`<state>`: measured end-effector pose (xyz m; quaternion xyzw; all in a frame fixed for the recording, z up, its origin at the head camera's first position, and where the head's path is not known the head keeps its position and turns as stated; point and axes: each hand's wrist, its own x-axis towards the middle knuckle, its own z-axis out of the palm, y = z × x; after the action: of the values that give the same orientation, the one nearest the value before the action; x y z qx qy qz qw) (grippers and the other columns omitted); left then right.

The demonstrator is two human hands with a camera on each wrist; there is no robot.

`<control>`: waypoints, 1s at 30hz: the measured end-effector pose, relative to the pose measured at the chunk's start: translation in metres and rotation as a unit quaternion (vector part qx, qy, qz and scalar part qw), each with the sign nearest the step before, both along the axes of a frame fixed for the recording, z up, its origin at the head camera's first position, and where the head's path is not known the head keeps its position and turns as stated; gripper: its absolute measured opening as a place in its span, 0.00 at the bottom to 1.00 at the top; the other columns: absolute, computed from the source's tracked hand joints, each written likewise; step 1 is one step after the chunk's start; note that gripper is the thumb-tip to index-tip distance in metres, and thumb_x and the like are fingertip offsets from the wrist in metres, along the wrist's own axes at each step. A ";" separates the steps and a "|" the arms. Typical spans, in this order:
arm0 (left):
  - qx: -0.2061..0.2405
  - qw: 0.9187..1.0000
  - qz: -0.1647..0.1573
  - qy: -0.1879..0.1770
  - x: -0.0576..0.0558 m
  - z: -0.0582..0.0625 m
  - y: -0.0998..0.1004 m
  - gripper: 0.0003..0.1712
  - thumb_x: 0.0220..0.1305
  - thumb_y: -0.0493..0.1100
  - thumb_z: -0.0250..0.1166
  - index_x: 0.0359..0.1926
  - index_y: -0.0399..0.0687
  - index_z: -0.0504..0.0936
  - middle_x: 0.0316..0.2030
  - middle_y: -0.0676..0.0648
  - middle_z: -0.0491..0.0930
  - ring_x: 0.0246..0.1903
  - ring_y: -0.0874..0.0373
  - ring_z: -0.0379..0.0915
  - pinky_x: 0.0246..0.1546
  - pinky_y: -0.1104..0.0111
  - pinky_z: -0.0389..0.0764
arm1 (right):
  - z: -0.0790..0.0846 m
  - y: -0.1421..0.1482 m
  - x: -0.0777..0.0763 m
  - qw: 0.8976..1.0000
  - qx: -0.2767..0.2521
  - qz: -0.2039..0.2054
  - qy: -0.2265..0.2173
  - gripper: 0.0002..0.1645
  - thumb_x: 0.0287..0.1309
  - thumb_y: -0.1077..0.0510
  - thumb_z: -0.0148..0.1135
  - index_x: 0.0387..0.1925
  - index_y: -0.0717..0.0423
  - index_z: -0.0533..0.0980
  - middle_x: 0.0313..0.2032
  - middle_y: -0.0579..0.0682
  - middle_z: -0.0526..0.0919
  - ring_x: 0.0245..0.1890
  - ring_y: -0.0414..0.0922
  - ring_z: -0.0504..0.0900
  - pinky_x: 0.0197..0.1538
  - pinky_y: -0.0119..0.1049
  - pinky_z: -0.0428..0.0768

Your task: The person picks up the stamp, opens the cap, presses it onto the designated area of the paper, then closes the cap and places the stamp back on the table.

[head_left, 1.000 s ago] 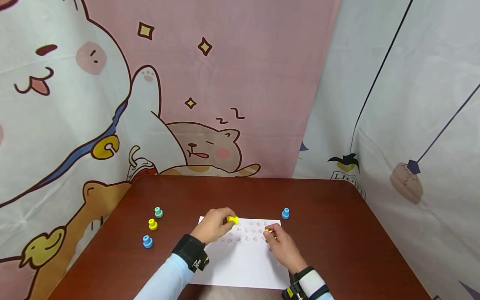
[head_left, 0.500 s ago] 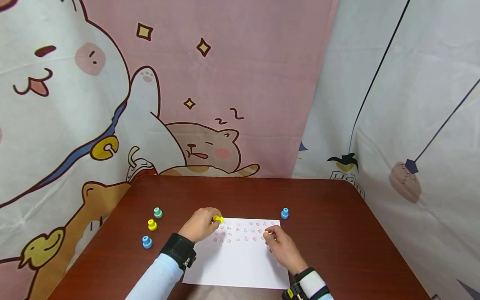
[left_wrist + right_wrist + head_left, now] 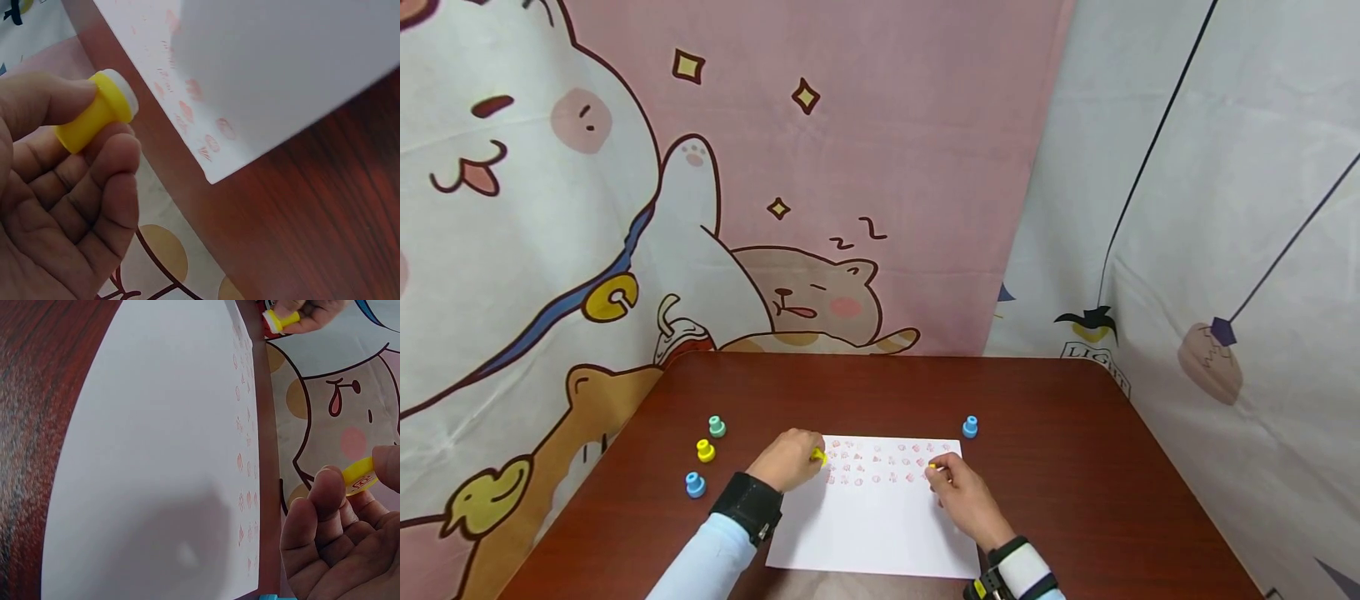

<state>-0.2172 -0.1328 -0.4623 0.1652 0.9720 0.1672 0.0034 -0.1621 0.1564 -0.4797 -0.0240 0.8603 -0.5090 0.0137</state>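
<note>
My left hand (image 3: 786, 460) pinches a yellow toy stamp (image 3: 97, 112) between thumb and fingers, its white end pointing out. In the head view it overlaps the left edge of a white sheet of paper (image 3: 872, 529); the left wrist view shows the stamp apart from the sheet's corner. Over the sheet's right side, my right hand (image 3: 964, 498) pinches a small yellow cap (image 3: 361, 476) with a red design on its face. Rows of small red stamp prints (image 3: 877, 460) run across the far part of the sheet.
At the left of the brown table (image 3: 1075, 467) stand a green stamp (image 3: 717, 427), a yellow stamp (image 3: 706, 451) and a blue stamp (image 3: 696, 485). Another blue stamp (image 3: 970, 427) stands beyond the sheet's far right corner. A cartoon-printed cloth (image 3: 910, 167) hangs behind the table.
My left hand has moved left across the sheet with the yellow stamp, then slightly nearer, uncovering more red prints. My right hand stays nearly where it was, still pinching the cap.
</note>
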 end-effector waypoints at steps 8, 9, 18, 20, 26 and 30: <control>-0.052 0.998 0.005 -0.018 0.003 -0.009 0.000 0.06 0.55 0.36 0.73 0.35 0.44 0.85 0.26 0.52 0.77 0.27 0.56 0.67 0.32 0.65 0.71 | -0.001 -0.001 0.000 1.000 -0.005 -0.006 -0.002 0.13 0.69 0.54 0.59 0.47 0.59 0.74 0.30 0.47 0.77 0.27 0.46 0.77 0.29 0.35 0.73; -0.052 0.998 0.004 -0.019 0.003 -0.010 0.000 0.06 0.55 0.36 0.73 0.35 0.44 0.85 0.26 0.52 0.77 0.27 0.56 0.67 0.32 0.65 0.71 | -0.001 -0.001 0.001 1.000 -0.006 -0.005 -0.002 0.13 0.69 0.54 0.59 0.47 0.59 0.74 0.30 0.47 0.77 0.27 0.46 0.76 0.29 0.35 0.72; -0.037 0.999 -0.004 -0.011 0.004 -0.022 0.000 0.06 0.53 0.34 0.73 0.33 0.43 0.85 0.26 0.52 0.77 0.26 0.56 0.67 0.30 0.65 0.72 | 0.000 -0.001 0.002 1.000 -0.003 -0.005 0.018 0.12 0.68 0.55 0.61 0.46 0.59 0.75 0.28 0.47 0.76 0.24 0.42 0.74 0.26 0.33 0.72; -0.045 0.999 -0.004 -0.011 0.003 -0.024 0.000 0.06 0.53 0.35 0.73 0.34 0.43 0.85 0.26 0.51 0.77 0.27 0.56 0.67 0.31 0.64 0.72 | 0.001 -0.001 0.002 1.000 -0.002 -0.004 0.016 0.13 0.68 0.54 0.61 0.46 0.60 0.75 0.28 0.47 0.75 0.24 0.42 0.74 0.27 0.33 0.72; -0.070 0.997 -0.014 -0.002 0.003 -0.025 0.003 0.04 0.54 0.34 0.72 0.32 0.43 0.85 0.27 0.49 0.79 0.27 0.55 0.67 0.32 0.64 0.71 | 0.000 -0.001 0.001 1.000 0.003 -0.010 -0.001 0.13 0.68 0.54 0.61 0.46 0.59 0.75 0.28 0.47 0.75 0.25 0.42 0.74 0.27 0.35 0.72; -0.094 0.995 -0.027 0.012 0.005 -0.023 0.006 0.02 0.55 0.33 0.70 0.32 0.42 0.85 0.28 0.46 0.80 0.28 0.54 0.69 0.33 0.63 0.74 | -0.002 -0.001 0.000 1.000 0.003 -0.014 -0.014 0.12 0.68 0.54 0.60 0.46 0.59 0.75 0.29 0.47 0.75 0.25 0.43 0.74 0.29 0.36 0.72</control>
<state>-0.2126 -0.1270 -0.4852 0.1925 0.9785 0.0726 0.0121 -0.1617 0.1555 -0.4816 -0.0048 0.8620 -0.5065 0.0190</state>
